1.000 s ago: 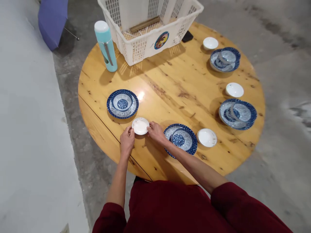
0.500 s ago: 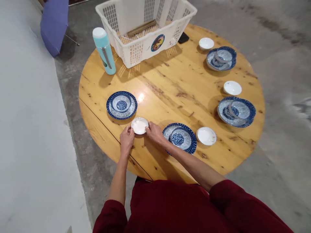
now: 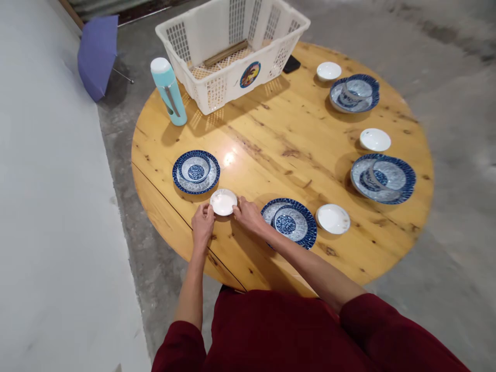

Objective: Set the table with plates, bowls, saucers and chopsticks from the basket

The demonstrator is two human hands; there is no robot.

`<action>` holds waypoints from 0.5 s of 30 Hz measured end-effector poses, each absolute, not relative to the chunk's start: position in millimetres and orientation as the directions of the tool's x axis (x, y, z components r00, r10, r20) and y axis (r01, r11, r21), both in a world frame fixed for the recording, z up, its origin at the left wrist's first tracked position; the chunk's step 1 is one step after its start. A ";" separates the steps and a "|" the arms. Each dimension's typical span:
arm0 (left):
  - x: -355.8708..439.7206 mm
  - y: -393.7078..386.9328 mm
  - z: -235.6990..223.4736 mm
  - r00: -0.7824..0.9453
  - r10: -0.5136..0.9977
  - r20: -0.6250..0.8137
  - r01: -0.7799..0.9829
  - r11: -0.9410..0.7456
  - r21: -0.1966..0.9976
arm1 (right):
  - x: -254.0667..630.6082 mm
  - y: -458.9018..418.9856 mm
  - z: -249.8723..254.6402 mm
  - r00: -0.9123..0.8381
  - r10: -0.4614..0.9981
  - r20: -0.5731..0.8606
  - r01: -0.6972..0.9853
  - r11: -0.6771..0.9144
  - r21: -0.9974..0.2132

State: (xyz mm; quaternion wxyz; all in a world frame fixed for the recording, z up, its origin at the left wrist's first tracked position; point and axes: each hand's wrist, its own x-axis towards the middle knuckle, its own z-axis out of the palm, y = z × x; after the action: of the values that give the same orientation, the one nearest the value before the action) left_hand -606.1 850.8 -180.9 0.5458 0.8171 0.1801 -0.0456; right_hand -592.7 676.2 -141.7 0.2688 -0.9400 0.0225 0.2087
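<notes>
Between my two hands a small white dish (image 3: pixel 223 202) rests on the round wooden table (image 3: pixel 251 155). My left hand (image 3: pixel 202 223) grips its left rim, with thumb and fingers closed. On the opposite rim, the fingers of my right hand (image 3: pixel 248 214) are closed too. Just behind the dish is a blue-and-white plate (image 3: pixel 214 179) with a patterned bowl (image 3: pixel 195 169) on it. A similar plate (image 3: pixel 307 227) bearing a bowl (image 3: pixel 289 225) lies right of my right hand, partly covered by my forearm. Another white dish (image 3: pixel 333 218) sits beside that plate.
A white plastic basket (image 3: pixel 220 95) holding a wooden strip stands at the back, beside a turquoise bottle (image 3: pixel 170 93) and a dark phone (image 3: pixel 291 64). Along the right side are more plates with tilted bowls (image 3: pixel 387 178) and white dishes (image 3: pixel 375 139). A purple umbrella (image 3: pixel 96 57) lies on the floor.
Both hands stay at the small white dish, with hardly any movement. The camera view has shifted slightly, so the table and its items appear a little displaced.
</notes>
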 end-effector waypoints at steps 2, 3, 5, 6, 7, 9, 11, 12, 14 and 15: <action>-606.6 857.7 -178.8 0.919 0.277 -0.281 0.363 -0.317 0.876 | -605.6 669.5 -127.5 0.924 0.107 -0.367 -0.128 -0.818 -0.561; -606.2 862.5 -176.6 0.911 0.303 -0.281 0.373 -0.310 0.875 | -615.4 664.2 -120.5 0.934 0.138 -0.330 -0.099 -0.786 -0.611; -604.3 873.9 -169.9 0.894 0.358 -0.268 0.383 -0.306 0.871 | -642.3 650.4 -109.5 0.953 0.192 -0.234 -0.034 -0.701 -0.712; -602.6 879.7 -165.7 0.888 0.382 -0.255 0.382 -0.308 0.871 | -659.2 642.6 -106.5 0.961 0.204 -0.185 -0.006 -0.657 -0.754; -600.6 884.9 -161.3 0.884 0.401 -0.238 0.376 -0.310 0.873 | -677.7 635.1 -105.4 0.969 0.203 -0.141 0.015 -0.618 -0.786; -595.9 892.3 -153.9 0.882 0.427 -0.200 0.351 -0.310 0.884 | -716.8 622.7 -107.8 0.985 0.157 -0.069 0.034 -0.577 -0.816; -591.4 893.6 -150.0 0.881 0.440 -0.175 0.323 -0.288 0.902 | -752.7 616.2 -113.5 0.994 0.105 -0.015 0.048 -0.577 -0.816; -589.8 891.8 -149.5 0.883 0.438 -0.168 0.310 -0.275 0.910 | -767.2 615.4 -116.4 0.995 0.102 0.011 0.069 -0.585 -0.808; -588.6 884.2 -150.6 0.891 0.426 -0.158 0.286 -0.255 0.924 | -786.7 617.1 -120.4 0.984 0.160 0.072 0.156 -0.610 -0.777; -589.4 879.1 -151.5 0.895 0.419 -0.153 0.276 -0.249 0.928 | -791.7 618.9 -121.4 0.971 0.218 0.101 0.218 -0.622 -0.752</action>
State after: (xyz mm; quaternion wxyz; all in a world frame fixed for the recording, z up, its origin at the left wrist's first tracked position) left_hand -589.4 879.1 -151.5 0.5716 0.7879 0.2204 0.0627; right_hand -791.7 618.9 -121.4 0.4174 -0.9006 -0.1209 0.0000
